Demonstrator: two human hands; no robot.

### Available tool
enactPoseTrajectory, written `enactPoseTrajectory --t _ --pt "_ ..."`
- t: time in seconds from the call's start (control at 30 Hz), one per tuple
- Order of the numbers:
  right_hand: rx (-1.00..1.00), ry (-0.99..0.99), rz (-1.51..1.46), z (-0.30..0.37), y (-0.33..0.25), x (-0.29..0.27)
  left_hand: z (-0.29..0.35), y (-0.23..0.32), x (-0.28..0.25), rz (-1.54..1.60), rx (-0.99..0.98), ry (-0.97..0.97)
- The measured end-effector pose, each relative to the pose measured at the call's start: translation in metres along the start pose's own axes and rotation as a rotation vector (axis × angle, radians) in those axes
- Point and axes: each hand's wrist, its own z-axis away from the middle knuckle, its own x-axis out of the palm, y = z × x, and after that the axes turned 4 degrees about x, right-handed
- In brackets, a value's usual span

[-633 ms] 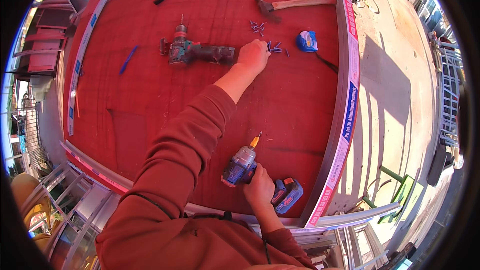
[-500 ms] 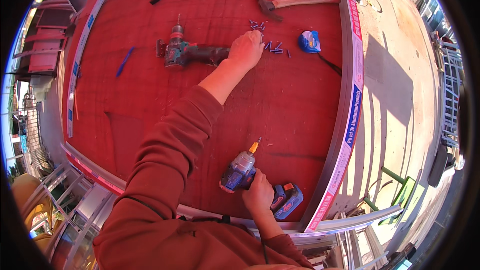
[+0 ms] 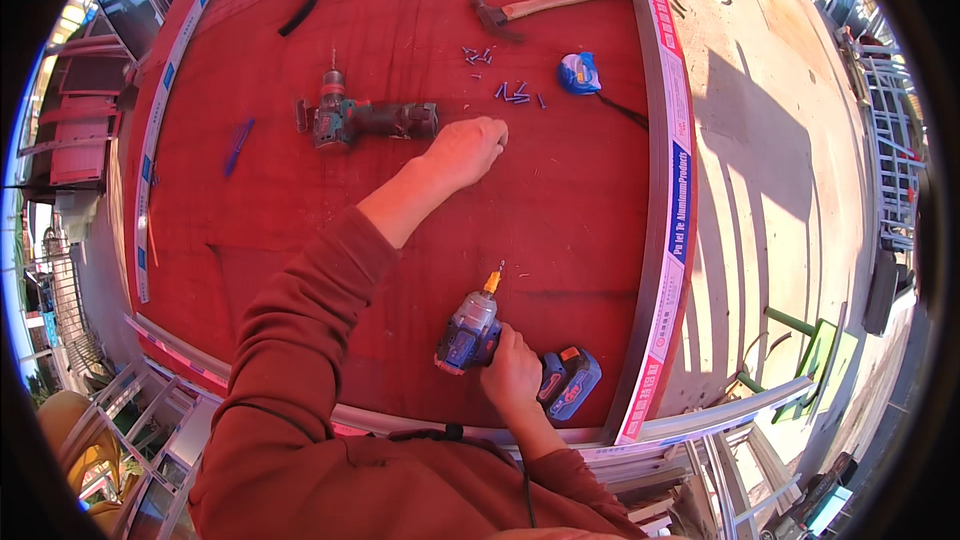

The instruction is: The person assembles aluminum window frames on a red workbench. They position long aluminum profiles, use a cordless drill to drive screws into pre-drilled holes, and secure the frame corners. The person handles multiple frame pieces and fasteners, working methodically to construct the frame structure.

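My right hand (image 3: pixel 512 372) is wrapped round the handle of a blue cordless drill (image 3: pixel 467 332). Its yellow-collared bit points away from me, and its blue battery (image 3: pixel 574 386) shows beyond my hand. My left hand (image 3: pixel 462 152) hovers over the red surface with fingers pinched together; whatever is between them, if anything, is too small to make out. Just beyond it lie two loose groups of screws, a nearer one (image 3: pixel 520 97) and a farther one (image 3: pixel 472 59). Left of that hand, a green and black cordless drill (image 3: pixel 330 120) rests on its side.
The red work surface (image 3: pixel 400 230) is edged by film-covered metal profiles (image 3: pixel 668 240). A hammer (image 3: pixel 565 3) and a blue tape measure (image 3: pixel 578 73) lie far right. A blue pen (image 3: pixel 238 146) sits at the left, a black strip (image 3: pixel 302 5) at the back. A green metal stand (image 3: pixel 815 370) is outside, right.
My left hand has drawn back toward me from the screws, its fingers still closed. My right hand keeps its grip on the blue drill. The whole view has shifted slightly.
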Motion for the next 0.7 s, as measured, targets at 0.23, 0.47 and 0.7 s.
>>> enactPoseTrajectory --t 0.23,0.47,0.7 --pt "0.059 0.004 0.022 -0.004 -0.002 0.002 0.179 0.024 0.045 0.257 -0.294 0.105" --pt "-0.049 0.168 -0.321 0.052 -0.048 -0.056 0.282 0.069 0.028 1.789 -0.693 0.685" --pt "0.024 0.175 -1.072 0.207 -0.091 -0.082 0.310 0.169 -0.035 2.247 -0.375 0.438"
